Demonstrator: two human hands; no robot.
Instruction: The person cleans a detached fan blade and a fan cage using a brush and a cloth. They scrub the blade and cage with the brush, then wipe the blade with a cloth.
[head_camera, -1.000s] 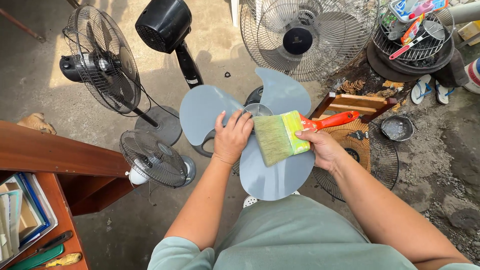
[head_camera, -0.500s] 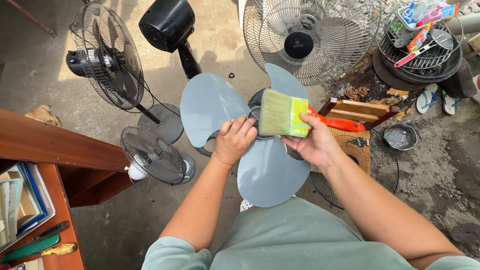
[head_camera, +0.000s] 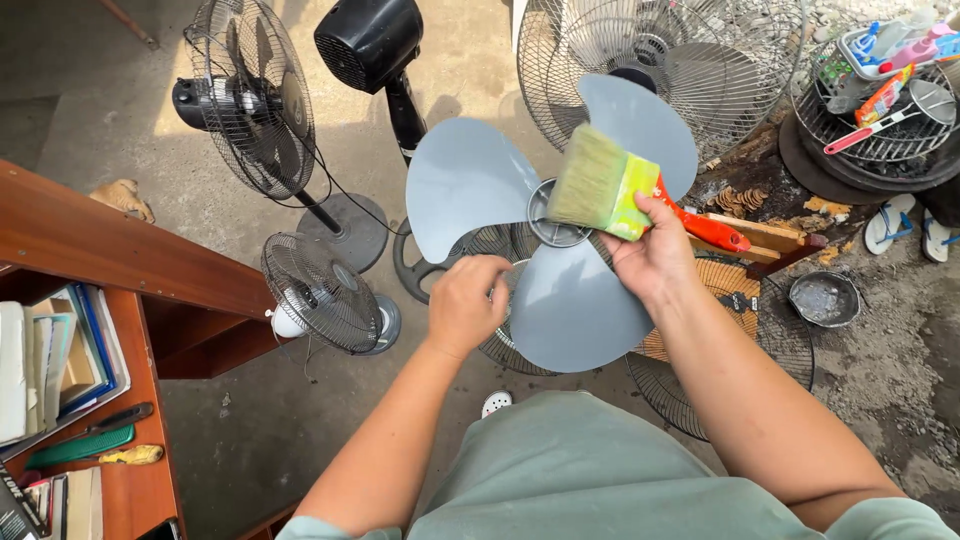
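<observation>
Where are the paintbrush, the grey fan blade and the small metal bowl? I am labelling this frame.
paintbrush (head_camera: 600, 183), head view, on its bristles.
grey fan blade (head_camera: 462, 183), head view, on the left lobe.
small metal bowl (head_camera: 823, 298), head view, on its inside.

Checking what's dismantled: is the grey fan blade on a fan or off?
Off: the grey fan blade is held up by the left hand, with no motor or cage attached.
</observation>
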